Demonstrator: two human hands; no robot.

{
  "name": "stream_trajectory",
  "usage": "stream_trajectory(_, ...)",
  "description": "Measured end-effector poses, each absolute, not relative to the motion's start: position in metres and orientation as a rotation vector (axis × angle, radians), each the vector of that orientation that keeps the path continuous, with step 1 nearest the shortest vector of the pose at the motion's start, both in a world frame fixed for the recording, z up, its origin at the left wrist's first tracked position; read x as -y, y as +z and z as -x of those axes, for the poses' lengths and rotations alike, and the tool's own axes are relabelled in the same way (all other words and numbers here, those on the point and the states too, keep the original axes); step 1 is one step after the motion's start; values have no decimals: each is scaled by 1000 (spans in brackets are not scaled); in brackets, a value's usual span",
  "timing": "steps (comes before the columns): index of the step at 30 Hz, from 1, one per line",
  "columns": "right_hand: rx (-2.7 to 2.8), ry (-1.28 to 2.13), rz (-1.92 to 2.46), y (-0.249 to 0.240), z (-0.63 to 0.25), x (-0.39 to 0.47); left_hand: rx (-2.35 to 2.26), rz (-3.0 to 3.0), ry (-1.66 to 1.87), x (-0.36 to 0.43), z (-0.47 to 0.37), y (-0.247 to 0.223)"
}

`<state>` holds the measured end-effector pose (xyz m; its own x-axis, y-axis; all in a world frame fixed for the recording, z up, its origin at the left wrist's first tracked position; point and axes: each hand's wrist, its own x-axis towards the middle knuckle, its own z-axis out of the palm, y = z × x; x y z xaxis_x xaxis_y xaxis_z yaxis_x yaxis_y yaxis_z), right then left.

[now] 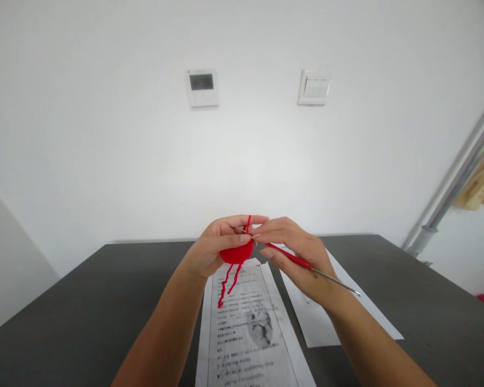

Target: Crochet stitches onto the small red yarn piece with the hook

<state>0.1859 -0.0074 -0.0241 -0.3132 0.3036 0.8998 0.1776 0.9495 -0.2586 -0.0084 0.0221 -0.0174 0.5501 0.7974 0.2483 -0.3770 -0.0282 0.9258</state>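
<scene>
Between my hands is a small red crochet piece [237, 253], with two loose red yarn tails hanging below it. My left hand [218, 239] pinches the piece between thumb and fingers, and a red strand crosses its raised index finger. My right hand [296, 250] is closed around a crochet hook [292, 257] with a red grip and metal ends. The hook's working tip lies at the top edge of the red piece, beside the left fingers. Its other end points down to the right, over my right wrist.
A printed sheet [246, 333] with a dark picture lies on the dark table [105, 301] below my hands. Another white sheet [318, 328] is under my right forearm. Behind, the white wall bears a thermostat [202, 88] and a switch [314, 87]. A metal pole [447, 199] leans right.
</scene>
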Motion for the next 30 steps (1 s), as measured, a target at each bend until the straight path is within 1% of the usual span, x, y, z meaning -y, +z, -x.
stream_trajectory(3,1877,187,332,-24,-189,8,-427,-1277,1033,-22,9,-17)
stream_trajectory(7,1809,386,374,-26,-192,13,-326,-1245,1097,-22,12,-13)
stream_trajectory(11,1782,492,368,-26,-194,16,-268,-1242,1092,-21,14,-11)
stream_trajectory(16,1743,566,323,-23,-194,19,-337,-1270,1051,-21,17,-10)
stream_trajectory(20,1730,560,298,-23,-194,20,-371,-1270,996,-18,15,-7)
stream_trajectory(26,1952,320,236,-17,-202,19,-316,-1277,1015,-21,13,-8)
stream_trajectory(28,1934,374,238,-15,-204,20,-346,-1291,1025,-24,16,-10)
stream_trajectory(30,1840,512,239,-17,-204,20,-400,-1309,1034,-24,19,-13)
